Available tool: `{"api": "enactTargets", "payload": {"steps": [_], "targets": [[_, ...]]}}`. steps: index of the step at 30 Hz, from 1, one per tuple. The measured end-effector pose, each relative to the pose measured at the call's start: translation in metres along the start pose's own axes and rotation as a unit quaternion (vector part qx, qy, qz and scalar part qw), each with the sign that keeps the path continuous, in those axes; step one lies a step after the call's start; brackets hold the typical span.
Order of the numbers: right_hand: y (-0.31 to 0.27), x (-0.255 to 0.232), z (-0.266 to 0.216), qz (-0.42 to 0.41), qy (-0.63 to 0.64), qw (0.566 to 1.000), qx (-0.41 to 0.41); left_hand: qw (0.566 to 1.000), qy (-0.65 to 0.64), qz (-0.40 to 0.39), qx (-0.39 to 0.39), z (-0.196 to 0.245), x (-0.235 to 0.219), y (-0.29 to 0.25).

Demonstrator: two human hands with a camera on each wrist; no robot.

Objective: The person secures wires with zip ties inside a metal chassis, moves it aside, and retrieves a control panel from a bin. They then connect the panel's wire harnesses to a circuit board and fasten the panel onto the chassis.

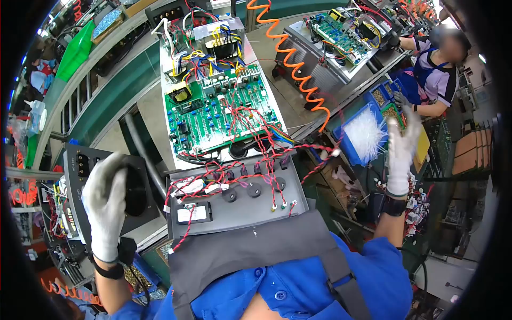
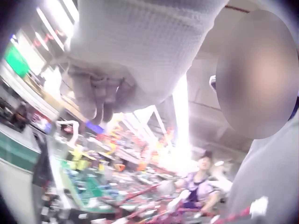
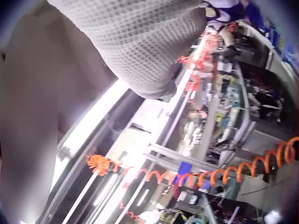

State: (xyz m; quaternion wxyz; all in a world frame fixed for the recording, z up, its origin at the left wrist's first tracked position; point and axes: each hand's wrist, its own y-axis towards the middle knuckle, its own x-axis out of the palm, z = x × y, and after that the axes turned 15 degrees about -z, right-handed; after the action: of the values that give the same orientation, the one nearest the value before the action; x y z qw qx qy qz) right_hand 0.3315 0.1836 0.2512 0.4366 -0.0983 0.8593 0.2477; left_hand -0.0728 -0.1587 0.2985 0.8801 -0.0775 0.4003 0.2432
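Note:
Both hands wear white knit gloves. My left hand point(image 1: 106, 205) hovers at the left, its fingers loosely bent and holding nothing; it overlaps a black metal case point(image 1: 152, 210) with a round opening. Raised at the right is my right hand point(image 1: 401, 154), fingers extended, beside a blue bin point(image 1: 348, 144) of thin white strips point(image 1: 365, 133). Between the hands lies an open chassis with a green circuit board point(image 1: 213, 125). In front of it, a grey panel point(image 1: 242, 210) carries black knobs point(image 1: 254, 190) and twisted red wires point(image 1: 213, 178). Both wrist views show gloved fingers against a blurred background.
An orange coiled hose point(image 1: 290, 56) hangs across the bench's far side. Behind it stands another unit with an exposed circuit board point(image 1: 333, 40). A person point(image 1: 432, 72) works at the right, near small parts bins point(image 1: 380, 96). A metal rail point(image 1: 144, 154) runs at the left.

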Motion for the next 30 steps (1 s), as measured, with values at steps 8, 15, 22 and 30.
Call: {"api": "enactTargets", "payload": {"steps": [8,15,22,30], "targets": [[-0.046,0.084,-0.093,-0.493,0.101,0.836,-0.219,0.864,0.139,-0.455,0.164,0.072,0.127,0.091],[-0.040,0.077,-0.110,-0.372,0.221,0.862,-0.265,0.848,-0.128,-0.486,0.170,0.043,0.124,0.100],[-0.025,0.094,-0.125,-0.388,-0.034,0.882,-0.266,0.873,-0.201,-0.415,0.155,0.050,0.110,0.086],[-0.013,0.099,-0.108,-0.387,0.112,0.898,-0.178,0.869,0.169,-0.267,0.382,0.081,0.101,0.058]]}}
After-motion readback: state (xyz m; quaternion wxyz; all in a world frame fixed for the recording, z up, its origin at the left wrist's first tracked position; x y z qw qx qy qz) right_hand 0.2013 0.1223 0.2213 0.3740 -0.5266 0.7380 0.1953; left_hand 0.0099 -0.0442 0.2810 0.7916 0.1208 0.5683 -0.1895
